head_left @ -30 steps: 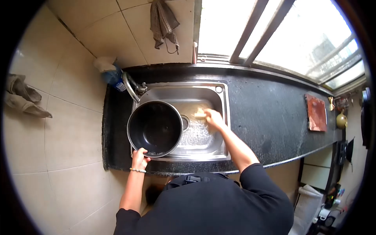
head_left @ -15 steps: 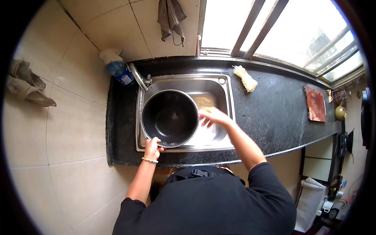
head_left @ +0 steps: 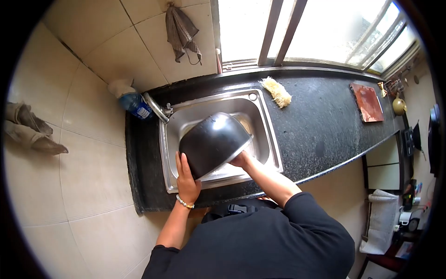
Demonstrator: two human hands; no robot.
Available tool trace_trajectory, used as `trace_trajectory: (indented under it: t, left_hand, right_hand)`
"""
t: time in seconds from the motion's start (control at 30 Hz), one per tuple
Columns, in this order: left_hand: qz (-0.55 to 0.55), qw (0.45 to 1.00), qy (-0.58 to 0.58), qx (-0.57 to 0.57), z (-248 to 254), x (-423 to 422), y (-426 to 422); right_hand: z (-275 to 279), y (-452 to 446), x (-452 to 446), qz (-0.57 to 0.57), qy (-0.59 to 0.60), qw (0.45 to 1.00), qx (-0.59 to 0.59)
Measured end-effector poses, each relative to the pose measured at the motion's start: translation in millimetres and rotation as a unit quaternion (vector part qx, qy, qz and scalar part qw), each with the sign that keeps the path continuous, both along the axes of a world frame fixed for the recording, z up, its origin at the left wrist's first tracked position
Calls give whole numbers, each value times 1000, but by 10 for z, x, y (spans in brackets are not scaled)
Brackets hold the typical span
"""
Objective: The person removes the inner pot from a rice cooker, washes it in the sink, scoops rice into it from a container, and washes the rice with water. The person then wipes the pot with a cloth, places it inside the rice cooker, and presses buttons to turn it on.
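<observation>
A black cooking pot [head_left: 216, 142], like a rice cooker's inner pot, is tipped over in the steel sink [head_left: 277, 156], its outer bottom facing up and its opening toward me. My left hand [head_left: 187, 179] holds the pot's left side near the rim, fingers laid along the wall. At the right part of the rim, my right hand [head_left: 241, 159] reaches into the opening, and its fingers are hidden by the pot. A beaded bracelet [head_left: 185, 202] circles my left wrist.
A faucet [head_left: 163, 111] and a blue bottle [head_left: 137, 105] stand at the sink's back left. Right of the sink, a pale fibrous scrubber [head_left: 277, 92] lies on the black counter [head_left: 316, 135]. Farther right is a reddish board [head_left: 367, 102]. Cloths [head_left: 182, 33] hang on the walls.
The pot has gone from opening upward to tipped over, with its opening toward me. My left hand has shifted onto its side. My right hand has moved from beside the pot into its opening.
</observation>
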State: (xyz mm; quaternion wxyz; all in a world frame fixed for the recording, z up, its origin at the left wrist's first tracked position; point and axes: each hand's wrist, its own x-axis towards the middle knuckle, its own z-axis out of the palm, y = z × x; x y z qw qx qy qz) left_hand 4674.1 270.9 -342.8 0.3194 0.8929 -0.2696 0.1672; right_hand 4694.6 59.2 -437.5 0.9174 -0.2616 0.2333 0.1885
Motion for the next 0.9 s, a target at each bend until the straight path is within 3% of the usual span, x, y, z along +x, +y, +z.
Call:
trace_trajectory:
  t: [0.13,0.3,0.4,0.47,0.53,0.6,0.63,0.67,0.73,0.8,0.87,0.9]
  left_hand:
    - [-32,998,-54,17,-20,-16,52]
    - [-34,995,-89,8,30,-24,29]
    - [26,1000,-10,-13,56,-59,-53]
    - [45,979,154,-126,-118,-129,-82]
    - [88,905,337,-243,-270,-207,-115]
    - [94,815,448,-354,-553,-98,-55]
    - [93,744,511,-420,-633,-43,-31]
    - [116,705,568,-409,-666,-5,24]
    - [161,636,624,-426,-682,38,102]
    - [147,539,681,-473,-822,69,229]
    - [175,470,724,-474,-880,24,319]
    - [145,449,748,-467,-926,11,399]
  right_hand:
    - [45,-92,-24,-41,-53,994,88]
    - [-154,-124,-31,-61,-47,994,83]
    - [-446,-161,67,-61,-44,997,-13]
    - [-591,-246,125,-21,-38,982,-185]
    - [-261,-369,-4,81,-38,900,-427]
    - [-93,-522,-88,142,-126,832,-521]
    - [-91,-552,-143,70,-235,697,-673]
    - [197,-594,-172,148,-174,685,-691]
    - [454,-693,-130,228,-180,732,-616]
    - [593,-771,-65,229,-211,828,-465]
    - [743,-824,-21,231,-242,860,-387]
    - [733,-860,-24,186,-239,911,-280]
